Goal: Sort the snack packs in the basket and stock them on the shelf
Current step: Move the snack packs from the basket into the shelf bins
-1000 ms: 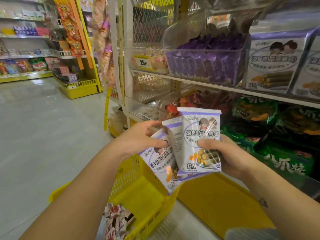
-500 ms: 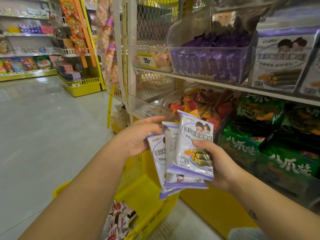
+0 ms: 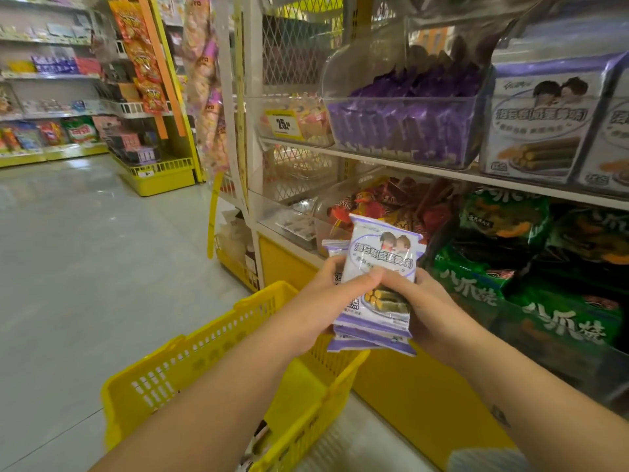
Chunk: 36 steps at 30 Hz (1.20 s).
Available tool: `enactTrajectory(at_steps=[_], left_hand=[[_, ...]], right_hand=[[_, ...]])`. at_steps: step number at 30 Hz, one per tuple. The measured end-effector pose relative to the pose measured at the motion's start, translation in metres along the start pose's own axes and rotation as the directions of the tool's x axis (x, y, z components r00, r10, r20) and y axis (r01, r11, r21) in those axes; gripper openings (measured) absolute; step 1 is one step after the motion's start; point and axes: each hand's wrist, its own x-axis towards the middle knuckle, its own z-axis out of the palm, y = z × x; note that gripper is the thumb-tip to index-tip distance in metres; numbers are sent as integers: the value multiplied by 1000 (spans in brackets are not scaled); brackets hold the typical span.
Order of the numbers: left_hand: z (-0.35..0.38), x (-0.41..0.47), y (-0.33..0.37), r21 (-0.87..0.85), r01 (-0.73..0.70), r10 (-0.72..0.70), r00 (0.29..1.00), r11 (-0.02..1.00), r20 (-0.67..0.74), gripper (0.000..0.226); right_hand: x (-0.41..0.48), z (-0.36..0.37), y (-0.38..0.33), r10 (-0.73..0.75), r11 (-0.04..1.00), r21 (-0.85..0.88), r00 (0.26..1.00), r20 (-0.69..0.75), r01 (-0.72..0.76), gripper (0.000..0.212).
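**Loose stack might spill**

The left hand [image 3: 316, 301] and right hand [image 3: 432, 308] pinched the snack packs [image 3: 381, 264] between them, just above the basket [image 3: 211, 352]. Lower packs poked out beneath both hands; a slack grip lifting toward the shelf [image 3: 374, 155] could spill them

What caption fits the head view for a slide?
Left hand and right hand grip stacked white-and-purple snack packs over the yellow basket, beside the shelf.

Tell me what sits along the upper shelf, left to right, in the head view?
Yellow price tag → clear bin of purple packs → large white bags.
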Motion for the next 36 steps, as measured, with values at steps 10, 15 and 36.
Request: enactTrajectory(at_steps=[10,15,36], left_hand=[[-11,7,3,-410,100,-82,995,907,61,42],[-24,13,1,-371,4,-34,997,929,-75,41],[7,6,-22,204,-296,347,890,933,-296,22]], right_hand=[[3,-4,-10,145,968,222,983,-109,-118,38],[5,-11,-25,47,982,189,948,-315,14,26],[0,-1,-15,-17,996,89,993,-116,27,34]])
